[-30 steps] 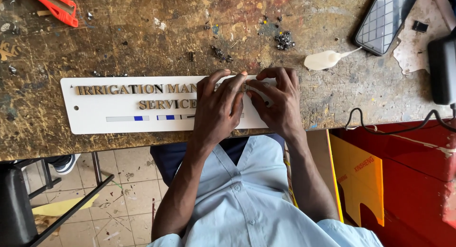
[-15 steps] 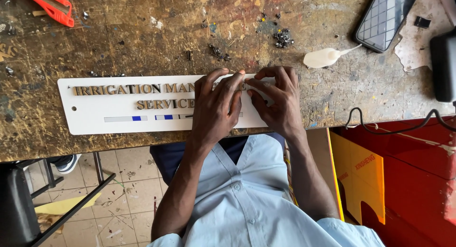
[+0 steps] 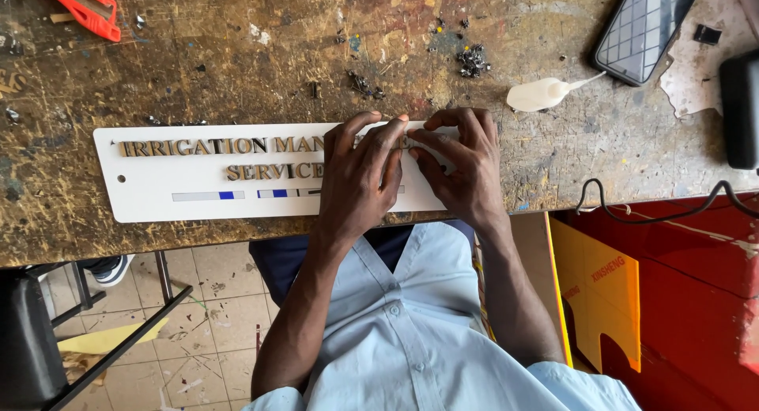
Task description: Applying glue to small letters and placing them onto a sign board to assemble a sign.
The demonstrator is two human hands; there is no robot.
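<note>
On the near edge of the bench [image 3: 237, 47] lies our white sign [image 3: 158, 197], a long plate with raised gold letters [image 3: 221, 147] in two rows and a thin strip with blue marks below them. Both hands rest on its right end. Our left hand [image 3: 360, 181] lies flat with its fingers [image 3: 379, 146] spread and pressed down over the letters there; our right hand [image 3: 466, 170] sits just beside it, touching, its fingers curled toward the same spot near the top row. Whether either hand pinches a loose letter between its fingertips we cannot tell, since the hands cover that part of the plate.

To do this step well, we judge that we should press straight down with even weight so the letter beds flat, keep the plate from sliding toward the bench edge, and line the piece up with the baseline of the letters to the left before letting go. A small white glue bottle [image 3: 541, 94] lies just beyond the hands, a phone [image 3: 644, 27] at far right, a red cutter [image 3: 79, 7] at far left.
</note>
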